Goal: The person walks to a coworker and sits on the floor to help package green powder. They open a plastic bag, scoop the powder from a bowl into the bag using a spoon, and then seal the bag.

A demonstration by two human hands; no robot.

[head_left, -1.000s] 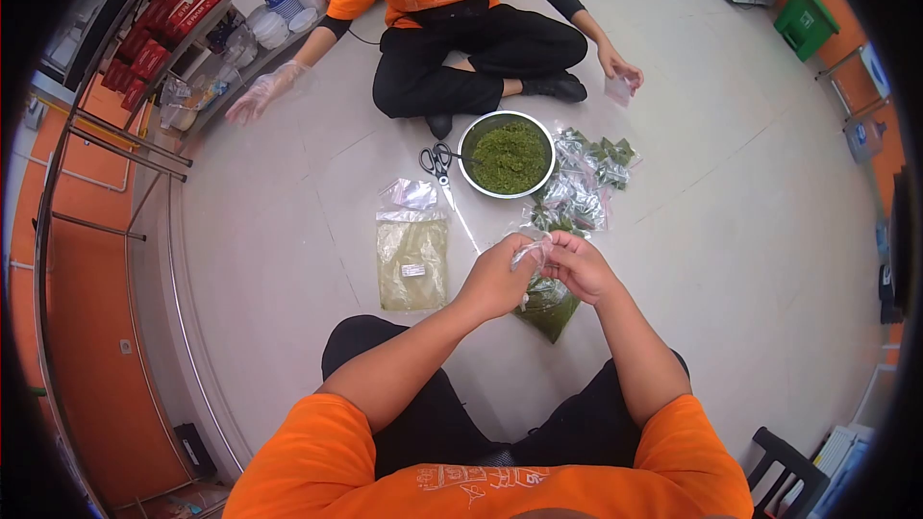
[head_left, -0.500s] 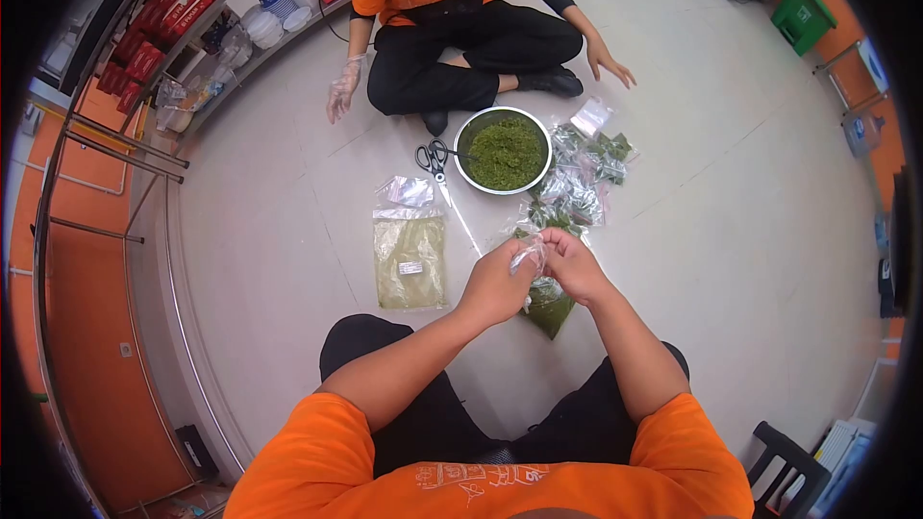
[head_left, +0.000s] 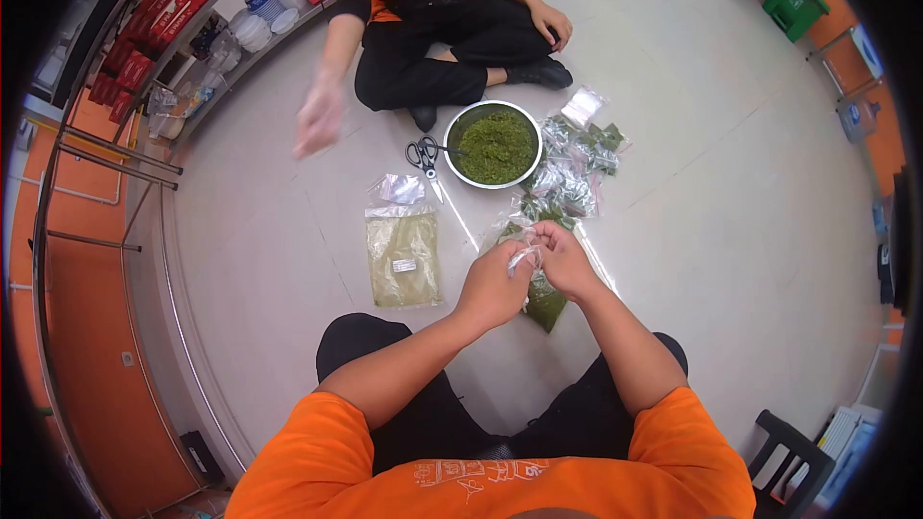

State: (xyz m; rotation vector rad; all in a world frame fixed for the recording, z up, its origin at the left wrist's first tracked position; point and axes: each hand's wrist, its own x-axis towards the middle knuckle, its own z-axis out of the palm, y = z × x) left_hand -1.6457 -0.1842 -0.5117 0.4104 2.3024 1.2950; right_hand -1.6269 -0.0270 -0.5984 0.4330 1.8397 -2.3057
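My left hand (head_left: 493, 285) and my right hand (head_left: 565, 259) meet over the floor in front of me. Their fingers pinch a crumpled piece of clear plastic (head_left: 524, 256); whether it is a bag or a glove I cannot make out. Directly below lies a bag of green contents (head_left: 546, 309), partly covered by my hands. Beyond them, several small clear packets of green leaf pieces (head_left: 567, 183) are heaped beside a metal bowl (head_left: 452, 165) of chopped green stuff (head_left: 495, 146). A flat bag of pale green contents (head_left: 402, 255) with a white label rests to the left.
Black-handled scissors (head_left: 424, 156) lie left of the bowl, near small empty plastic bags (head_left: 399, 188). Another stack of clear bags (head_left: 584, 106) is at the right. A co-worker (head_left: 433, 48) sits cross-legged opposite. Shelving (head_left: 260, 58) runs along the left; a black chair (head_left: 793, 457) stands lower right.
The co-worker's gloved hand has swung outward to the left and is blurred; their other hand has drawn back to the knee. My hands keep hold of the plastic, with slight finger movement.
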